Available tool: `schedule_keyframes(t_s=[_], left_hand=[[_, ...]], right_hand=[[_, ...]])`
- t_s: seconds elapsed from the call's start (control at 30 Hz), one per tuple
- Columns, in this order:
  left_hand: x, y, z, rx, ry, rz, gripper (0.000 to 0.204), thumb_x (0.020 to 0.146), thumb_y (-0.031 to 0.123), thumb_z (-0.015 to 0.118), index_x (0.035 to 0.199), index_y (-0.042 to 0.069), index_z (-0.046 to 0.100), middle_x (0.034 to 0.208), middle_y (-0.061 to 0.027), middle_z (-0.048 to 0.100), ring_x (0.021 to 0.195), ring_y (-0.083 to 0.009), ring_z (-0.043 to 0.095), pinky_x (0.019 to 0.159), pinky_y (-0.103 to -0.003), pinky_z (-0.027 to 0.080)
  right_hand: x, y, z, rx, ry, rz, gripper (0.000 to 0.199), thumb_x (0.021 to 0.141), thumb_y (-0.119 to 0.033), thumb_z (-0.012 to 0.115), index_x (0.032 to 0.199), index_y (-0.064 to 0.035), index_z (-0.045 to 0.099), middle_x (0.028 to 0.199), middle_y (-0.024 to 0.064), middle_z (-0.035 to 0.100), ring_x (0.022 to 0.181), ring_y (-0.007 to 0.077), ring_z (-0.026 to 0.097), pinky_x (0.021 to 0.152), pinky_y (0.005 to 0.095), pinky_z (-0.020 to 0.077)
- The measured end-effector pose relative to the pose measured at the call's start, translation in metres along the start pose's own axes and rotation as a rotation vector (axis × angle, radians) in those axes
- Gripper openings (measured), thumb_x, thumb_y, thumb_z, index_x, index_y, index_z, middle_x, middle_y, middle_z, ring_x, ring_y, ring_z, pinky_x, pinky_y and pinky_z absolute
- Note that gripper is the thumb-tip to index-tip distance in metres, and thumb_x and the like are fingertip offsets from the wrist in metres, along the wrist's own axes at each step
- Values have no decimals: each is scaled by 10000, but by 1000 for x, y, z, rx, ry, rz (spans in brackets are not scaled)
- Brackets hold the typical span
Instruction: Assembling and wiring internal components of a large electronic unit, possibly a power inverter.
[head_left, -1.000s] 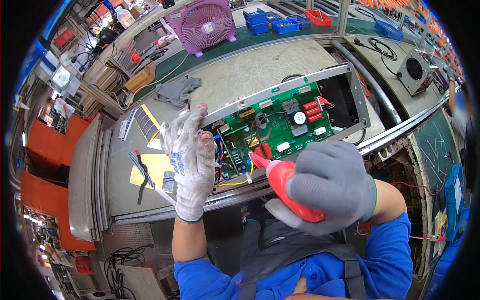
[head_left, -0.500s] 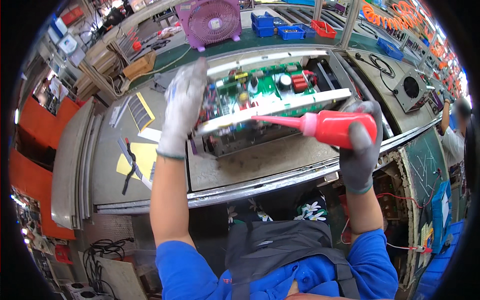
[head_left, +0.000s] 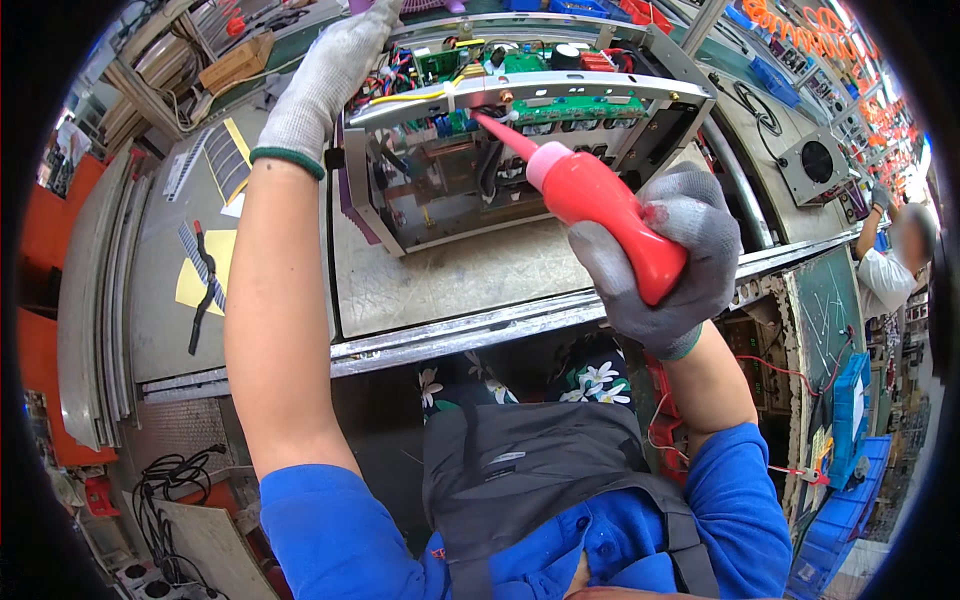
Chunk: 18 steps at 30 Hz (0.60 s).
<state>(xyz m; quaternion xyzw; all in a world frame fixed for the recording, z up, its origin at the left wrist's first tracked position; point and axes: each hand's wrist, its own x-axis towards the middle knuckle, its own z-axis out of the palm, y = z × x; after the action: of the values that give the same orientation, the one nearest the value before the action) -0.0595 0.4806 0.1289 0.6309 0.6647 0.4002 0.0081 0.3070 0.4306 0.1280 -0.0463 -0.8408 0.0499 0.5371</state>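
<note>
A metal electronics chassis (head_left: 395,240) stands on the workbench, its near side facing me and green circuit boards (head_left: 525,62) inside. My left hand (head_left: 345,62), in a pale glove, holds its left end; the fingertips are partly hidden at the picture's top. My right hand (head_left: 690,235), in a grey-and-white glove, is wrapped round a red squeeze bottle (head_left: 605,195) with a pink collar. The bottle's long thin nozzle points up and left, its tip at the chassis's near upper rail, by dark wires. A yellow wire (head_left: 405,97) runs along that rail.
On the left of the bench lie a yellow sheet (head_left: 195,285) and a black strap-like piece (head_left: 205,285). Metal sheets (head_left: 95,300) lean farther left. A fan unit (head_left: 812,162) stands on the right bench, near a co-worker in white (head_left: 890,280). Blue bins (head_left: 580,8) sit behind.
The chassis shows more of its near side now. My left hand has moved farther away along its left end. The bottle has tilted, its nozzle now angling up to the near rail.
</note>
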Motion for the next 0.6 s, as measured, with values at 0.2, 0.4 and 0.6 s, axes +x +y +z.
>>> schedule_keyframes(t_s=[0.2,0.4,0.6], left_hand=[[18,-49,3,86,-79,-29,558,1110,430,293,1514,70,430,1466,-168,557,1352,-295,526,1137,-338,398],[29,-55,8,411,-46,238,474,1118,270,281,1538,87,402,1481,-165,542,1370,-300,513,1153,-336,388],[25,-29,11,250,-94,-107,488,1114,324,311,1523,90,436,1488,-171,534,1371,-318,510,1163,-352,376]], right_hand=[[14,-8,8,-85,-17,-72,461,696,-44,903,972,-59,533,807,105,558,666,255,563,558,353,467],[20,-25,17,-200,-52,-165,371,648,-100,901,858,-83,596,782,90,546,644,287,550,534,396,447],[28,-25,7,-56,29,-38,455,751,-8,857,1040,-75,512,873,103,567,752,190,562,635,309,475]])
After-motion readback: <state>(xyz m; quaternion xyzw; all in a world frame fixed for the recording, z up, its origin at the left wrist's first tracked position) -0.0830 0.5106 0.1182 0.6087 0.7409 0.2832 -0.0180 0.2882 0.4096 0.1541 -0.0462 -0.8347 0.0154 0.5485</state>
